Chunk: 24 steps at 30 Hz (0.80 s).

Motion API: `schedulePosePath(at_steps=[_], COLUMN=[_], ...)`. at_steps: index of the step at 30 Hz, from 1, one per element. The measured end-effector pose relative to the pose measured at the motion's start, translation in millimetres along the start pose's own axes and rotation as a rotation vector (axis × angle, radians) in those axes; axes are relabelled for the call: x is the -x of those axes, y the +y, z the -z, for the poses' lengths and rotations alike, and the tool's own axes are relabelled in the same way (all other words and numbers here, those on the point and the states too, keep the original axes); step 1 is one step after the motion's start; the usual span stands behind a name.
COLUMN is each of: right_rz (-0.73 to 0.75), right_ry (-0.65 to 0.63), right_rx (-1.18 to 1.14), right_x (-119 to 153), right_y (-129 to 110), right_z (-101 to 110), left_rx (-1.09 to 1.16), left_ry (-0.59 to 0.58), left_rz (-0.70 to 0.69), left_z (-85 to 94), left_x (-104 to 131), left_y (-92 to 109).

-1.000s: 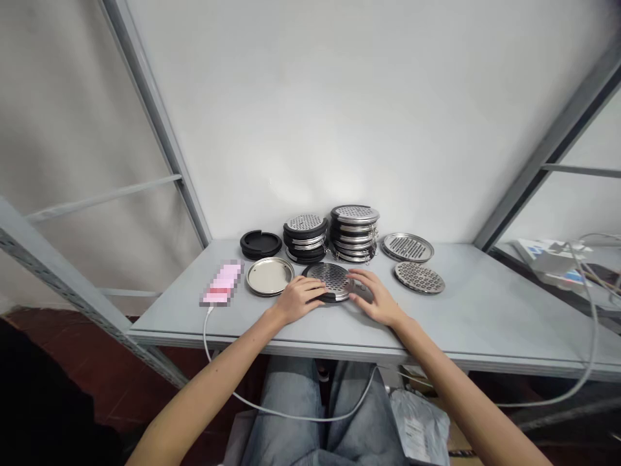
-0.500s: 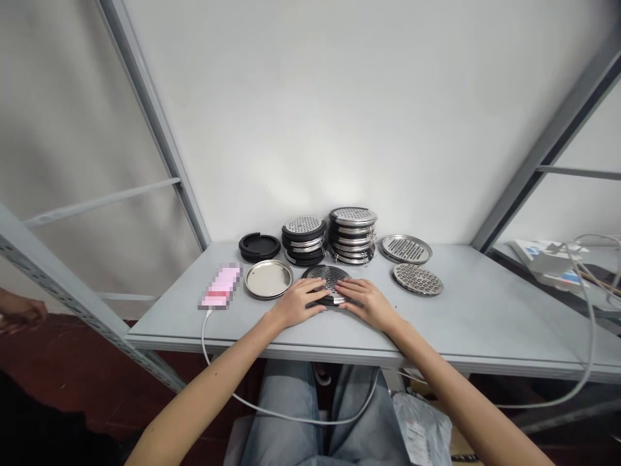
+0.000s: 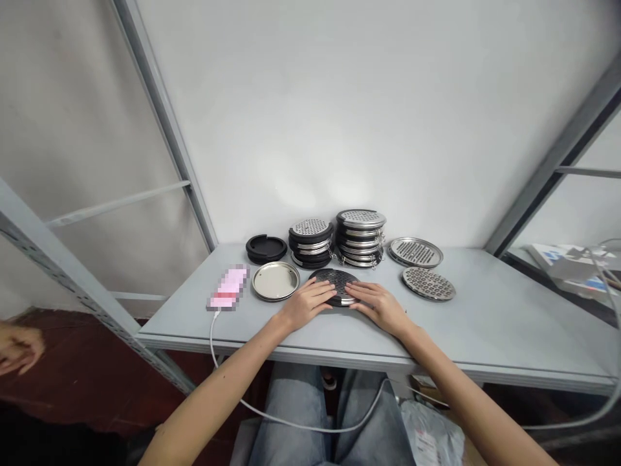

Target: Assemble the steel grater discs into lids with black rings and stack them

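Observation:
A round perforated disc (image 3: 334,279), dark with a black rim and a silver near edge, lies on the table in front of me. My left hand (image 3: 308,302) grips its left side, fingers over the top and thumb at the near edge. On the opposite side my right hand (image 3: 381,304) holds it in the same way. The fingers cover part of its face. Just left of it is a shallow shiny metal dish (image 3: 276,281). Off to the right lies a loose perforated metal plate (image 3: 429,283).
Behind stand a shorter disc stack (image 3: 311,243), a taller stack with wire clasps (image 3: 361,236), black rings (image 3: 266,247) and slotted metal trays (image 3: 416,252). A cabled phone (image 3: 228,288) lies left on the table (image 3: 504,317). Another person's hand (image 3: 19,349) shows at far left.
The view has shifted slightly, so the table's things sit a little further right. Both hands stay on the disc. The other person's hand at the left has moved down and looks more spread.

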State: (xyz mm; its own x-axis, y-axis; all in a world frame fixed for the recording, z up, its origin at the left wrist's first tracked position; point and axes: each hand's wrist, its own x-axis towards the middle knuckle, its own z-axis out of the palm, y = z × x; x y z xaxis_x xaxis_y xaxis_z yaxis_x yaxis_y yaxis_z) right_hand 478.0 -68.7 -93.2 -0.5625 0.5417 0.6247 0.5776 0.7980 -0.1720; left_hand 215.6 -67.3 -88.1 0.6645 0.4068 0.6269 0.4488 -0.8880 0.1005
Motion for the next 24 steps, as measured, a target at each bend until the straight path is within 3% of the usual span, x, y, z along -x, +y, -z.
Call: schedulePosePath(at_steps=[10, 14, 24], right_rz=[-0.078, -0.125, -0.029], right_ry=[-0.010, -0.017, -0.023], right_rx=[-0.153, -0.164, -0.111], right_x=[5.0, 5.8, -3.5], right_y=[9.0, 7.6, -8.4], right_z=[7.7, 9.5, -2.3], left_rx=[0.032, 0.043, 0.032], left_ry=[0.066, 0.040, 0.004], left_rz=[0.030, 0.037, 0.020], left_z=[5.2, 6.9, 7.3], left_x=[1.8, 4.1, 1.3], left_y=[-0.4, -1.5, 2.1])
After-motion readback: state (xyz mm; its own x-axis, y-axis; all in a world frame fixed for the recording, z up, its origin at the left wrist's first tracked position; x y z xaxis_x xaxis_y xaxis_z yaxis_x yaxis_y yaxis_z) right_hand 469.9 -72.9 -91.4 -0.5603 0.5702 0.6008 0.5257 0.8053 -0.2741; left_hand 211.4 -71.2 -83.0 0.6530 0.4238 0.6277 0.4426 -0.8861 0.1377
